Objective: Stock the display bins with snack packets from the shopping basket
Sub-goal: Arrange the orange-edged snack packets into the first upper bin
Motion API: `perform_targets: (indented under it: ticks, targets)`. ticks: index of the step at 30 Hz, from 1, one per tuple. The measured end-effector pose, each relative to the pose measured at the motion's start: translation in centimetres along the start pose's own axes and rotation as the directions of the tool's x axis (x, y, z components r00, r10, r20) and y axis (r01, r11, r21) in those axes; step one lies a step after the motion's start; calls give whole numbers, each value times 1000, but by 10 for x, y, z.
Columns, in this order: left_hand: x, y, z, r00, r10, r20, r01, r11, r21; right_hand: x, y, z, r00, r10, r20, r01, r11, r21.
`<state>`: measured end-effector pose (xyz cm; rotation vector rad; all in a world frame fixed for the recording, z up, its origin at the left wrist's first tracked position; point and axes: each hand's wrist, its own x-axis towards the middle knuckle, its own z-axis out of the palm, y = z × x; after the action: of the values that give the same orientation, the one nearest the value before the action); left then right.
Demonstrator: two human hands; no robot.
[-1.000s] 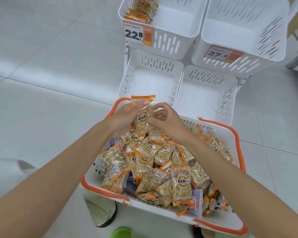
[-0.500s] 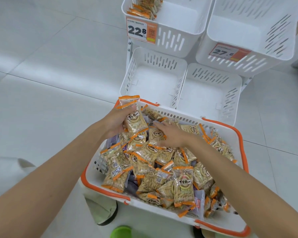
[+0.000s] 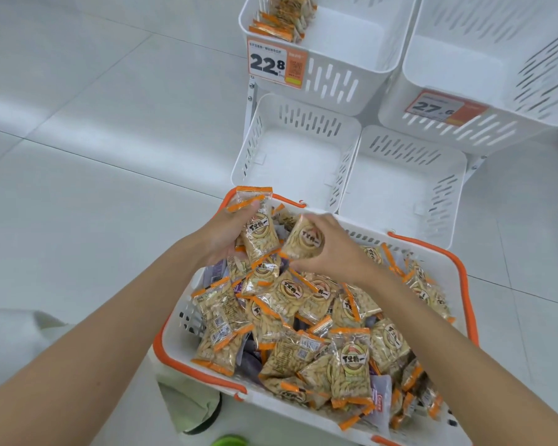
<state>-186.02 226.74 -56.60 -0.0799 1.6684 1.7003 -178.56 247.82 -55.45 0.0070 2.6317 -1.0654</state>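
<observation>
orange-edged packets [image 3: 260, 235] in two hands [image 3: 219, 236] [image 3: 335, 252]; four bins [image 3: 303, 119].

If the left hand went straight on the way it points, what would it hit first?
Probably the empty lower-left bin, if the left hand clears the basket's orange rim; height is unclear.

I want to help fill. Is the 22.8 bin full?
Nearly empty: the 22.8 bin holds only a small pile of packets in one corner; the rest is bare.

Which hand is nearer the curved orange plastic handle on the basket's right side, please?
Right: the right hand sits left of the orange handle, the left hand farther left.
</observation>
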Motion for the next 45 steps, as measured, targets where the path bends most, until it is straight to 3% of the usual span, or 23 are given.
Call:
perform_targets:
  ticks: [1,3,6,7,9,12,15,17,19,23,27,31,32,34,36,38,40,41,43,45]
  targets:
    - [-1,2,3,1000,1,9,-1,1000,12,-1,-6,-6,997,-45,-55,47,998,39]
    - [-4,9,10,996,-3,92,1,1000,20,1,-21,-14,980,-172,-95,165,983,-76]
    - [-5,15,21,970,22,242,-45,995,90,5,-34,-16,960,-279,-27,267,938,-220]
    - [-5,16,22,970,38,240,-67,991,115,6,-35,-19,961,-275,-5,269,945,-187]
    - [4,14,15,983,32,182,-56,990,126,5,-36,-31,978,-204,32,203,978,37]
    - [8,20,11,986,68,152,-87,988,127,7,-39,-55,996,-57,64,23,897,441]
    - [9,34,19,981,139,133,-169,952,255,20,-45,-66,997,-51,-59,69,923,379]
    - [8,48,27,969,163,186,-211,936,282,31,-53,-72,979,-92,-180,150,929,340]
    - [7,71,32,938,217,271,-298,905,305,39,-63,-82,970,-121,-209,195,902,385]
    - [18,129,25,858,293,423,-499,670,549,56,-81,-114,983,-91,-161,160,853,497]
    - [36,198,19,874,372,312,-466,459,757,78,-102,-163,993,-105,-49,115,819,562]
    - [61,262,14,806,523,278,-520,400,755,105,-127,-215,948,-168,-271,289,813,506]
    - [70,273,8,793,550,262,-481,302,823,115,-128,-228,923,-162,-349,328,807,491]
    - [91,287,-10,807,562,180,-262,68,963,140,-123,-246,864,-132,-486,355,844,402]
    - [112,286,-25,843,523,129,-121,-49,991,171,-110,-251,824,-101,-557,250,948,199]
    - [129,278,-32,869,482,114,-98,-57,994,200,-98,-243,873,-85,-481,128,990,57]
    - [138,269,-33,860,493,133,-103,-87,991,219,-88,-233,979,-46,-197,67,993,99]
    - [142,264,-34,842,520,141,-94,-116,989,220,-88,-231,1000,-3,-23,6,990,138]
    - [149,255,-37,790,591,162,-83,-159,984,224,-83,-232,981,70,183,-112,967,230]
    - [153,248,-39,726,664,181,-92,-167,982,231,-74,-232,976,74,206,-123,965,231]
